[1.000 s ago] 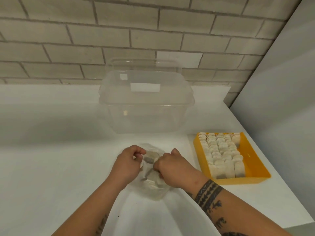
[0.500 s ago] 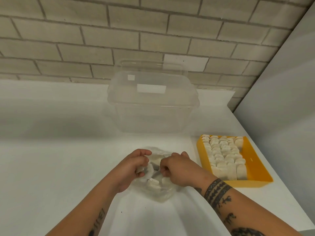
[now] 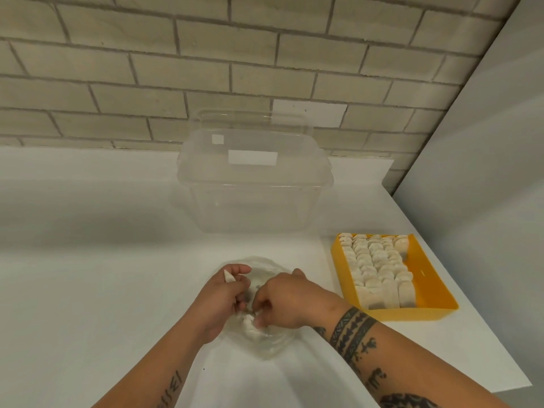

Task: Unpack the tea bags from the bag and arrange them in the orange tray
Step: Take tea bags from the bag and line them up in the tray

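Observation:
A clear plastic bag (image 3: 265,343) lies on the white table in front of me, with a few pale tea bags (image 3: 250,326) still inside. My left hand (image 3: 219,301) grips the bag's left edge and pinches a tea bag (image 3: 229,276) between thumb and forefinger. My right hand (image 3: 287,300) reaches into the bag's mouth, its fingertips closed on a tea bag there. The orange tray (image 3: 426,272) sits to the right, its left part filled with several rows of upright tea bags (image 3: 376,269).
A large clear plastic bin (image 3: 253,184) with its lid on stands behind the bag, against the brick wall. A grey partition wall (image 3: 485,172) borders the table on the right. The table's right edge runs just past the tray.
Both hands have shifted slightly lower in the bag. A tea bag now sticks up from my left hand's fingers, and my right fingers have dug deeper into the bag.

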The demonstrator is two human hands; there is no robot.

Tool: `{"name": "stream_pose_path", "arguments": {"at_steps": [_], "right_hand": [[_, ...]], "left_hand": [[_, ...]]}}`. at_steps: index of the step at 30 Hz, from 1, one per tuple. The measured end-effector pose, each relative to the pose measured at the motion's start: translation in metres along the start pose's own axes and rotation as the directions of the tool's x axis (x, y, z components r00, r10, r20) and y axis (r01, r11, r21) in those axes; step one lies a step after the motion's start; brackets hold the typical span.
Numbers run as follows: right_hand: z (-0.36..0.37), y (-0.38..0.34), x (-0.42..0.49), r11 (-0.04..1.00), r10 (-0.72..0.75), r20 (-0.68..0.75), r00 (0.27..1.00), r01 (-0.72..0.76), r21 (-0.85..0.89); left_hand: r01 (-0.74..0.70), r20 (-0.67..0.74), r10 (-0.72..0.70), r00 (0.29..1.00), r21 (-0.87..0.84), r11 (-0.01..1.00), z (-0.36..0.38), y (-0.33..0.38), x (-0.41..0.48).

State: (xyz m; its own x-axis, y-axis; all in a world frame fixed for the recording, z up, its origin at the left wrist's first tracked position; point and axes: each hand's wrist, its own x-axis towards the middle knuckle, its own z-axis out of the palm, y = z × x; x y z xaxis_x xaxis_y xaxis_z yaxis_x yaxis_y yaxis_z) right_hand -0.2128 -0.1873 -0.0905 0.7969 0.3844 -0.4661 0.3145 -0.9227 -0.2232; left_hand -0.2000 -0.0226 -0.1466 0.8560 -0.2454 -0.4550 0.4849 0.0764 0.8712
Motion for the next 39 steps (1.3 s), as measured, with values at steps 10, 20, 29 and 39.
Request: {"name": "stream_pose_path", "arguments": {"at_steps": [10,20,29,39], "right_hand": [[0.003,0.004,-0.005,0.884,0.079,-0.047,0.996,-0.048,0.465],[-0.017,-0.006,-0.009,0.393,0.208,-0.012,0.978,-0.072,0.917],[0.025,-0.006,-0.003,0.944,0.329,-0.111,0.938,-0.323,0.063],[0.019,0.008,0.0,0.803,0.376,-0.098,0.921,-0.271,0.531]], "left_hand": [[0.028,0.011,-0.026,1.0,-0.25,0.968,-0.001,0.004,-0.009],[-0.001,0.208,0.029,0.978,-0.135,0.991,0.007,0.016,-0.02],[-0.006,-0.11,0.003,0.994,-0.03,1.0,0.005,0.004,-0.013],[0.012,-0.128,-0.011,0.992,0.002,1.0,0.006,0.007,-0.015]]}}
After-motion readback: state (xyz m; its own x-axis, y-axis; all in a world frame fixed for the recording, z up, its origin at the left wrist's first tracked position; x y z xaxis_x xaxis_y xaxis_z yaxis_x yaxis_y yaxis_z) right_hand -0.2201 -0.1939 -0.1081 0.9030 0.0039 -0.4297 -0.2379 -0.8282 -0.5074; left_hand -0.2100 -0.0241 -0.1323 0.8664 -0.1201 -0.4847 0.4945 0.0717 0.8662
